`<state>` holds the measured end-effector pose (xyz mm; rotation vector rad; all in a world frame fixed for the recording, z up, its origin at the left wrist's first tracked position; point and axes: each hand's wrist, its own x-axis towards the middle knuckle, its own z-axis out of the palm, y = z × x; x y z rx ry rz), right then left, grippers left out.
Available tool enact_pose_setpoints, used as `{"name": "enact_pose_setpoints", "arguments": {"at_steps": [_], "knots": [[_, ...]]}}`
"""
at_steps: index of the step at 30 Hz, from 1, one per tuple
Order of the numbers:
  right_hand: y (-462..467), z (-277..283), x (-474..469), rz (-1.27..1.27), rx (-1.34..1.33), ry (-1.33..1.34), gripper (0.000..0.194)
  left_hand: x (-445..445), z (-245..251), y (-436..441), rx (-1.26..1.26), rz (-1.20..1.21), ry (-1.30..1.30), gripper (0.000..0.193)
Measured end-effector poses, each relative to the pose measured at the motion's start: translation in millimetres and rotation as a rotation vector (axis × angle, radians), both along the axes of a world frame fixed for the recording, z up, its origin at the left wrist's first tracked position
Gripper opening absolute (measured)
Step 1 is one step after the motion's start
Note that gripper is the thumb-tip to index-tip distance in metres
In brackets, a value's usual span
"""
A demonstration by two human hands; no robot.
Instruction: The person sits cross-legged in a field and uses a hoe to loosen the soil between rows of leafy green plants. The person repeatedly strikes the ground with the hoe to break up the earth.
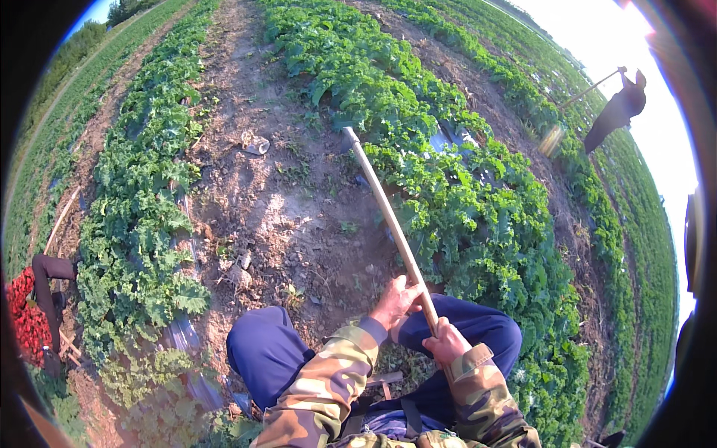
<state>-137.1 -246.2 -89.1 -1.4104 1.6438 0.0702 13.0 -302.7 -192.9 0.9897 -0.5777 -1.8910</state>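
Note:
My left hand [396,301] is wrapped around the long wooden handle of a hoe [386,207], partway down its length. Nearer my body, my right hand [446,341] grips the same handle close to its rear end. The handle slants up and to the left, and the hoe's metal head [347,140] is at the edge of the dirt path, beside a row of curly kale [448,185]. Leaves partly surround the head, so its contact with the soil is unclear.
Another kale row [140,185] runs along the left. A crumpled clear plastic piece [256,143] lies on the soil path [280,224]. People are at the far left [50,302] and far right [616,112], each near a long-handled tool. Plastic mulch [182,331] shows under plants.

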Motion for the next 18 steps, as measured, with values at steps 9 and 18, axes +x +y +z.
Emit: {"name": "enact_pose_setpoints", "arguments": {"at_steps": [9, 18], "knots": [[53.4, 22.2, -20.7, 0.005, 0.080, 0.049, 0.029, -0.1, 5.2, 19.3, 0.058, -0.073, 0.001, 0.025], [126.6, 66.1, -65.9, 0.090, 0.070, 0.160, 0.043, -7.1, 4.2, 24.1, 0.100, -0.057, 0.168, 0.022]]}}
